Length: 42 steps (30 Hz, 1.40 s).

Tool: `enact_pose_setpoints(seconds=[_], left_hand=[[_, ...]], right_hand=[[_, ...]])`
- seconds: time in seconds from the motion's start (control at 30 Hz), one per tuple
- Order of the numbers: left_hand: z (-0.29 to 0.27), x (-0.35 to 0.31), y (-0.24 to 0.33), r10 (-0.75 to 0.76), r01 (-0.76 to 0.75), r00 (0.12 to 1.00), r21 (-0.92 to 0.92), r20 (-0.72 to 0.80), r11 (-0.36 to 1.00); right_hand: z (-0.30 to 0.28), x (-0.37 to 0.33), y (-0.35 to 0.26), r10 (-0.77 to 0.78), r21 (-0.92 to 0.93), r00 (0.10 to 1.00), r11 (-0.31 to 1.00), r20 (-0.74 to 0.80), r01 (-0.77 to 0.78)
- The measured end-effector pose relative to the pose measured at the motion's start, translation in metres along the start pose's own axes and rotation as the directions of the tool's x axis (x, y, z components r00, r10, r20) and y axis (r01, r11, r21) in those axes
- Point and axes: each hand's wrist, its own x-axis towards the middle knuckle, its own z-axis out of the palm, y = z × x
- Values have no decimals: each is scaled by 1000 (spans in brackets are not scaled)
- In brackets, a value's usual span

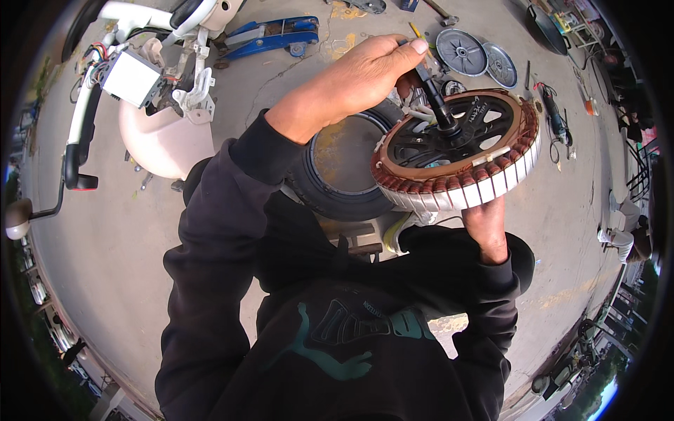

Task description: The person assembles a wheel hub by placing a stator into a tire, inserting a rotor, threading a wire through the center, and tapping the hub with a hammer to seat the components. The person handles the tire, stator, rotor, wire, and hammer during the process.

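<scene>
A motor stator (484, 184) with copper windings and a black spoked centre is held tilted in front of me, right of the middle. My right hand (486, 223) supports it from below; the stator hides the fingers. My left hand (365, 78) is closed round the upper end of a black rod-shaped tool (437, 99), thumb along its top. The tool's lower end meets the stator's hub; its exact kind is not plain. Behind and left of the stator lies a black tire with a wheel rim (319, 165) on the ground.
A blue floor jack (270, 36) stands at the far left of centre. Partly dismantled scooter bodywork (165, 140) with a handlebar is at left. Two round metal covers (461, 52) lie beyond the stator. An angle grinder (554, 116) with its cord lies at right, below a dark pan (546, 31).
</scene>
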Motion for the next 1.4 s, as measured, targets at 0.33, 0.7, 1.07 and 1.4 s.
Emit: enact_pose_setpoints(seconds=[0.33,0.7,1.07,1.4], left_hand=[[-13,14,-54,-125,112,985,-106,-122,988],[-38,-120,-158,-276,480,867,842,-414,245],[80,-202,-215,-491,900,435,347,-755,263],[79,-217,-236,-368,811,476,237,-799,536]], right_hand=[[-14,38,-39,512,274,795,754,324,-597],[21,75,38,380,-455,843,871,381,-187],[96,92,23,175,-697,754,554,633,456],[144,89,25,90,-644,672,403,735,650]])
